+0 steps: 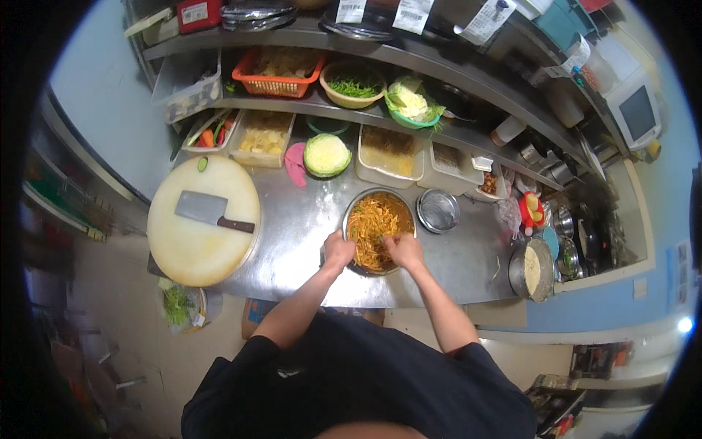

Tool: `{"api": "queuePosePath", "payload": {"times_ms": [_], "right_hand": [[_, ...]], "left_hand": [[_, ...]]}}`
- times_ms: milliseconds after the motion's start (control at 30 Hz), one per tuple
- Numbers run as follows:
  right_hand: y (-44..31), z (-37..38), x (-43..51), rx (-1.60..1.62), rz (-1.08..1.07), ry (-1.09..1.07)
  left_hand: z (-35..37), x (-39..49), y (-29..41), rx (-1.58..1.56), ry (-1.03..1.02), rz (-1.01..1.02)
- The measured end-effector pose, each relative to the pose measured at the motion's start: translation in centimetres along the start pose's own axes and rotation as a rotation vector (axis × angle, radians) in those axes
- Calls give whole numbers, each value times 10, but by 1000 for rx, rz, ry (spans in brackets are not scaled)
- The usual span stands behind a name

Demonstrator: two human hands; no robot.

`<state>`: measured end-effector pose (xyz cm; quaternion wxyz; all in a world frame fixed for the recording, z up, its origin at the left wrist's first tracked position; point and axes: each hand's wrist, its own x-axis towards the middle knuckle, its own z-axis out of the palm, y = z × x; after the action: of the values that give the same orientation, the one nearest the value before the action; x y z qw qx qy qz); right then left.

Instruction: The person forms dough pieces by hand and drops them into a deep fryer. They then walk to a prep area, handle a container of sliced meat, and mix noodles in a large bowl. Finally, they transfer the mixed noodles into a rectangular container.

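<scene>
A round stainless steel bowl (347, 217) stands on the steel worktop before me, filled with shredded food (375, 230) coated in orange-brown sauce. My left hand (340, 250) grips the bowl's near left rim. Over the right side of the bowl is my right hand (405, 249), its fingers curled down at the shreds. Whether those fingers pinch some food or a utensil is hidden. Just right of the bowl sits a small round metal dish (437, 210). To the left, a cleaver (203, 207) with a dark handle lies flat on a thick round chopping board (203, 255).
Behind the bowl stand a halved cabbage (327, 156), a pink cloth (296, 164) and plastic tubs (389, 174). A shelf above holds an orange basket (274, 85) and a bowl of chopped greens (351, 88). A deep round pan (529, 271) sits at the worktop's right end.
</scene>
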<state>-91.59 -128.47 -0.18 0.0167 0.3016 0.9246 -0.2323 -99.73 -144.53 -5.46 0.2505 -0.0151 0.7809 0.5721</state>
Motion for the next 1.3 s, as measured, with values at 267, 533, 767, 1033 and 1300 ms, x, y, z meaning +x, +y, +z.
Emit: {"api": "queuePosePath", "payload": {"times_ms": [267,533,767,1033,1300], "right_hand": [[8,-11,-4,-193,-47,19],[-20,-48,29,-126,-264,-103],[-31,-96,77,-723,-864,54],[-13,13,-4,373,287,-473],[-13,-59,15,214,8,-170]], "left_hand": [[-19,10,11,75,25,49],[-23,1,7,179,76,61],[-51,21,23,181,-124,175],[-36,5,11,165,10,131],[-59,11,21,201,-76,145]]}}
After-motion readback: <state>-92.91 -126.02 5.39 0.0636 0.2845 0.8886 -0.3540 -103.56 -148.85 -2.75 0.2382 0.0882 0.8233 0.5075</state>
